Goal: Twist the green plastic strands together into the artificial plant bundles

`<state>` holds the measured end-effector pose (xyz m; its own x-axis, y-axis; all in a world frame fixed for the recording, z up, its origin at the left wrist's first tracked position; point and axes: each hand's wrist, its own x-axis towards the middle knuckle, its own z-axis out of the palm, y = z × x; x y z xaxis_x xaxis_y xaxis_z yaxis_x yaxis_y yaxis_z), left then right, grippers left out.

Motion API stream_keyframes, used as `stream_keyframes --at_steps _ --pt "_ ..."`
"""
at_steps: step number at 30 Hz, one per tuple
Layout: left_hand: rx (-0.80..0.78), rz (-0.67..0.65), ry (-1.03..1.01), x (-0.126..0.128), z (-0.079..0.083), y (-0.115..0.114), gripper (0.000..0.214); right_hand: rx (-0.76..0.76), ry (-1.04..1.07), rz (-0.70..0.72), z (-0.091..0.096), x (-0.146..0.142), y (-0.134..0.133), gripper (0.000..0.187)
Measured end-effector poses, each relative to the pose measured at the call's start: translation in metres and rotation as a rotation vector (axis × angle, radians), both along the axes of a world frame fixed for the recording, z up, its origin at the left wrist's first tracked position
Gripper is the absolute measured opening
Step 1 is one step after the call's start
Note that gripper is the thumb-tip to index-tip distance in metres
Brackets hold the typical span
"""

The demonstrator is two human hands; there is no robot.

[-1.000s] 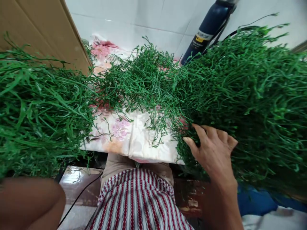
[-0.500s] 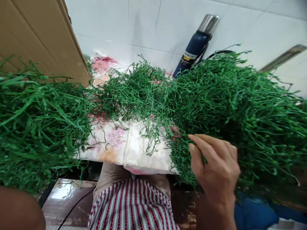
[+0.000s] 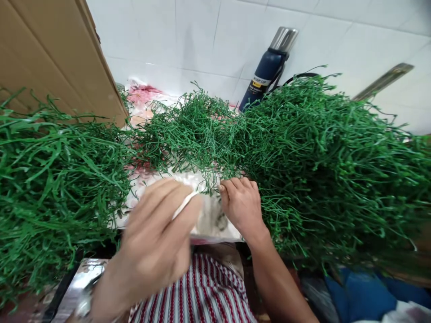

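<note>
My left hand (image 3: 158, 237), smeared by motion, is raised over the front of the cloth-covered table with its fingers closed. A thin white strip (image 3: 185, 204) shows between those fingers; what it is I cannot make out. My right hand (image 3: 240, 202) rests low at the table's middle, fingers curled and pinched at the loose green stems (image 3: 209, 177). Right of it rises a big heap of thin, branching green stems with small tips (image 3: 323, 148). A smaller bunch of stems (image 3: 198, 121) lies behind both hands. On the left is a heap of flatter green leaves (image 3: 57, 175).
A dark blue vacuum flask (image 3: 264, 72) stands by the white tiled wall (image 3: 151, 31). Cardboard (image 3: 57, 58) stands upright at the back left. A long flat strip (image 3: 384, 80) leans behind the right heap. Blue material (image 3: 360, 291) lies below right.
My left hand has come up from the lower left to above the table's front, with the white strip showing. My right hand has moved left from the right heap's edge to the middle.
</note>
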<state>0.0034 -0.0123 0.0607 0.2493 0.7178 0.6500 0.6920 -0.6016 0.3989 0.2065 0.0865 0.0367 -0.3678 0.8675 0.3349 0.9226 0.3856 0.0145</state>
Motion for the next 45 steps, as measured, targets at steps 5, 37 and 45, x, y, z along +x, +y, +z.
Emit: stream_keyframes --at_steps 5,37,45 --pt "-0.075 0.048 0.260 0.048 -0.004 0.111 0.043 0.085 0.266 0.080 0.002 0.009 -0.012 0.020" --pt "-0.719 0.024 -0.495 -0.014 -0.061 -0.006 0.028 -0.048 0.439 0.474 -0.008 -0.012 -0.026 0.038" --pt "-0.451 -0.144 -0.329 -0.011 -0.076 -0.009 0.030 -0.228 0.429 0.457 -0.021 -0.009 -0.007 0.040"
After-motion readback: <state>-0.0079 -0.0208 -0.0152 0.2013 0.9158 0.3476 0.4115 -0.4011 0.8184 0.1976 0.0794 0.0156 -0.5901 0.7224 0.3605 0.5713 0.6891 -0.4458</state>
